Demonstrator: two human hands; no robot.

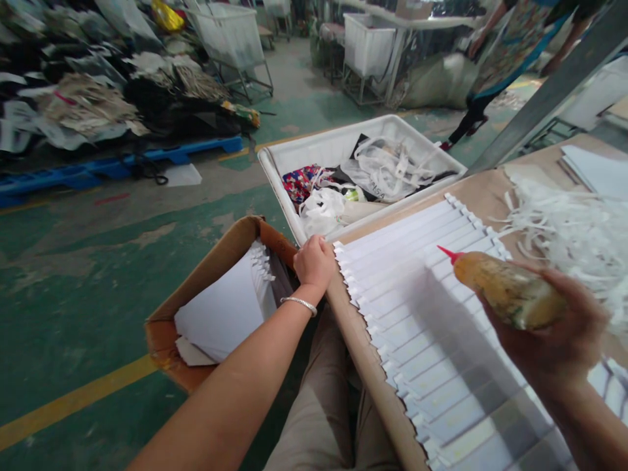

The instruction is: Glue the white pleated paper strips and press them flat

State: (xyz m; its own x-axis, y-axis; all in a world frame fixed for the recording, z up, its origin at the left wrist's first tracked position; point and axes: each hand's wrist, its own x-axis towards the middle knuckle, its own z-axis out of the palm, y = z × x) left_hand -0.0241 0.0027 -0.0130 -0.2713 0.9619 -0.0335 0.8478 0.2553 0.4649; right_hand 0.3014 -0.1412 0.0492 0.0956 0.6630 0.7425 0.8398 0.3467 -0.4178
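"Several white sheets (pixel 220 311) are sitting in the carton (pixel 164 340) left of the table (pixel 360 347). Are those done?"

"I'm seeing no sign."

"Your left hand (pixel 315 265)?"

"It's resting at the table's corner, arm (pixel 235 392) stretching forward, fingers curling together; I cannot tell if they're pinching anything."

"And what's remaining?"

"Overlapping white pieces (pixel 412 294) are covering much of the table, so the laying-out is looking done; any coating, I cannot tell. Above the table, a red nozzle (pixel 446 253) is pointing left from the bottle (pixel 507 291), and my right hand (pixel 564 333) is wrapping its fingers round it."
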